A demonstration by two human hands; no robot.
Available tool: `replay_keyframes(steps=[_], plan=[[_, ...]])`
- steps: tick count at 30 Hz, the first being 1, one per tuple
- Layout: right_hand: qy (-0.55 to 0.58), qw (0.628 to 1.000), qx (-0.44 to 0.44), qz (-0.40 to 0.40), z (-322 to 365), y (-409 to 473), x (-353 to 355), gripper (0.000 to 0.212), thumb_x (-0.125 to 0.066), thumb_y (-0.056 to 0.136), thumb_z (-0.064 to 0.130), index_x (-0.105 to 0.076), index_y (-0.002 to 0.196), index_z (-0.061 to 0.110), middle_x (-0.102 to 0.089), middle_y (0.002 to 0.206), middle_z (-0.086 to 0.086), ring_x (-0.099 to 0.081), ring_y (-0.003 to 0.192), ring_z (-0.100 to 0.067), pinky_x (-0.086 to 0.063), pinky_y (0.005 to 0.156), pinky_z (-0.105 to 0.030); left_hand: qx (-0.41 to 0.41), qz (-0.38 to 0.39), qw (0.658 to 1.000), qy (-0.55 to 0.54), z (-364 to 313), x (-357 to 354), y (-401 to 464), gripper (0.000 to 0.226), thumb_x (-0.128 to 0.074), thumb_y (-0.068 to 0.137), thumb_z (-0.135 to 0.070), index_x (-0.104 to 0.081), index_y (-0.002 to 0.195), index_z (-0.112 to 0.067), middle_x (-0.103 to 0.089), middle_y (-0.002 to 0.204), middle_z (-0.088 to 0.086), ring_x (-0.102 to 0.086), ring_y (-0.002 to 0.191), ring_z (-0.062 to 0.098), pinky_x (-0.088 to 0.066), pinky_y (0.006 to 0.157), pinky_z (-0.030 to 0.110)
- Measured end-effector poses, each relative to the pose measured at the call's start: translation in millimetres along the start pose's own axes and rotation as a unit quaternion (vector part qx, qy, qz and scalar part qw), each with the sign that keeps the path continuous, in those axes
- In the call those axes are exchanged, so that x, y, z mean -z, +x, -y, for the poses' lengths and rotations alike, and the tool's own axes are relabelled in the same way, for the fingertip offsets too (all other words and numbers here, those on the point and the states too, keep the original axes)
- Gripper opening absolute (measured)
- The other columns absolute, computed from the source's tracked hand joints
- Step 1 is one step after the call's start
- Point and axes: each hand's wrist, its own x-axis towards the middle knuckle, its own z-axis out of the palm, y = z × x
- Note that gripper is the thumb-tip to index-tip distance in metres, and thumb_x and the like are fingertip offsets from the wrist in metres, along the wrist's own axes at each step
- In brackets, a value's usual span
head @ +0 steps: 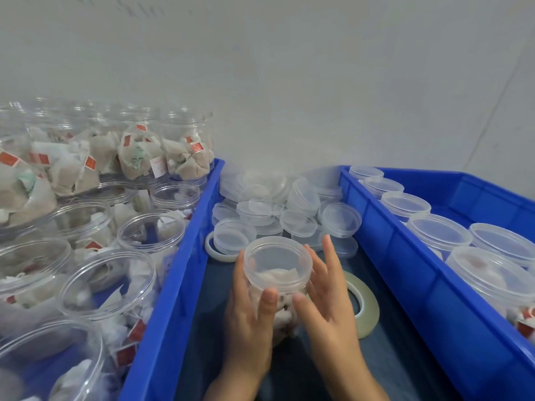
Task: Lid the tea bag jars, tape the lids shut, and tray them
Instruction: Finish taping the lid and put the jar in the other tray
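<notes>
1. Step in hand: the lid sits on the jar, which stands on the tabletop between the blue bins, near its front edge.
2. Grip: the left hand curls round the jar; the right hand lies against it with fingers straight, gripping nothing.
3. Next, likely: tape. The tape roll lies just right; sealing calls for steadying the jar.

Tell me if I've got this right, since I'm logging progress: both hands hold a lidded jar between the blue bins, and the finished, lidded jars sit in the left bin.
Not quite. The head view shows the lidded jars in the right bin; the left bin holds open ones. The rest stands.
</notes>
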Motion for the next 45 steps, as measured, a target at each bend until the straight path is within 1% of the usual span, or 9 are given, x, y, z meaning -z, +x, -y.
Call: replay_keyframes(steps=[5, 17, 20, 25, 28, 32, 37, 42, 45], plan=[[0.041, 0.992, -0.003, -0.118, 3, 3, 2, 0.047, -0.055, 0.074, 0.015, -0.048, 0.121, 0.023, -0.066, 0.107, 0.001, -0.061, 0.105, -0.013, -0.051, 0.078, -0.02, 0.022, 0.03, 0.999, 0.008, 3, 2, -1, 0.098, -0.062, 0.056, -0.079, -0.036, 0.135, -0.027, -0.049, 0.12, -0.042, -0.049, 0.112, -0.014, -0.038, 0.084, 0.002], [-0.01, 0.967, 0.031, -0.252, 13, 2, 14, 0.036, -0.048, 0.082, 0.025, -0.053, 0.116, 0.032, -0.072, 0.087, 0.004, -0.064, 0.09, -0.001, -0.046, 0.076, -0.008, 0.053, -0.013, 0.997, 0.05, 13, -7, -8, 0.091, -0.083, 0.041, -0.035, -0.036, 0.116, -0.056, -0.055, 0.119, -0.016, -0.06, 0.107, 0.013, -0.057, 0.079, 0.041], [-0.012, 0.993, -0.017, -0.117, 8, 4, 8, 0.05, -0.051, 0.079, 0.031, -0.044, 0.128, 0.042, -0.06, 0.122, 0.018, -0.051, 0.115, 0.009, -0.04, 0.089, -0.007, 0.047, -0.021, 0.997, 0.062, 13, -8, -8, 0.091, -0.08, 0.039, -0.04, -0.033, 0.114, -0.06, -0.054, 0.117, -0.021, -0.056, 0.107, -0.004, -0.054, 0.084, 0.027], [-0.168, 0.948, 0.081, -0.259, 19, 2, 19, 0.023, -0.049, 0.082, 0.037, -0.063, 0.101, 0.035, -0.065, 0.074, 0.014, -0.061, 0.072, -0.005, -0.048, 0.066, -0.021, 0.044, -0.02, 0.997, 0.066, 13, -7, -8, 0.09, -0.08, 0.039, -0.043, -0.036, 0.117, -0.053, -0.052, 0.118, -0.022, -0.054, 0.105, -0.008, -0.045, 0.075, 0.007], [-0.337, 0.921, 0.165, -0.106, 41, 16, 19, 0.033, -0.05, 0.079, 0.049, -0.052, 0.112, 0.044, -0.059, 0.102, 0.019, -0.048, 0.105, -0.006, -0.036, 0.093, -0.015, 0.026, -0.015, 0.999, 0.041, 7, -9, -4, 0.086, -0.081, 0.04, -0.041, -0.04, 0.114, -0.053, -0.056, 0.117, -0.015, -0.059, 0.106, 0.002, -0.048, 0.075, 0.01], [-0.489, 0.838, 0.133, 0.204, 56, 40, 2, 0.063, -0.045, 0.076, 0.071, -0.012, 0.13, 0.067, 0.014, 0.149, 0.028, 0.024, 0.138, -0.004, 0.013, 0.111, -0.03, -0.036, 0.019, 0.995, 0.092, -2, -8, 3, 0.085, -0.084, 0.057, -0.03, -0.042, 0.131, -0.029, -0.059, 0.125, -0.005, -0.059, 0.113, 0.011, -0.05, 0.091, 0.031], [-0.615, 0.754, 0.121, 0.196, 43, 47, -24, 0.051, -0.038, 0.089, 0.056, -0.031, 0.139, 0.047, -0.032, 0.146, 0.012, -0.027, 0.132, -0.015, -0.028, 0.102, -0.034, 0.007, 0.046, 0.974, 0.224, -4, -7, 1, 0.07, -0.049, 0.074, -0.042, -0.04, 0.135, -0.009, -0.05, 0.133, 0.003, -0.051, 0.118, 0.011, -0.039, 0.095, 0.02], [-0.637, 0.759, 0.094, 0.096, 34, 32, -41, 0.048, -0.03, 0.091, 0.055, -0.034, 0.136, 0.042, -0.037, 0.139, 0.008, -0.029, 0.128, -0.019, -0.03, 0.091, -0.038, -0.004, 0.023, 0.973, 0.228, 2, -3, -3, 0.065, -0.028, 0.083, -0.049, -0.042, 0.132, -0.008, -0.049, 0.132, 0.007, -0.047, 0.119, 0.016, -0.023, 0.09, 0.009], [-0.374, 0.921, 0.014, 0.108, 45, 39, -24, 0.04, -0.04, 0.091, 0.051, -0.044, 0.131, 0.046, -0.043, 0.138, 0.018, -0.033, 0.129, 0.001, -0.032, 0.102, -0.026, -0.017, 0.004, 0.974, 0.224, 3, -6, -8, 0.07, -0.04, 0.071, -0.062, -0.031, 0.137, -0.038, -0.048, 0.132, -0.021, -0.046, 0.118, -0.005, -0.03, 0.091, 0.005]])
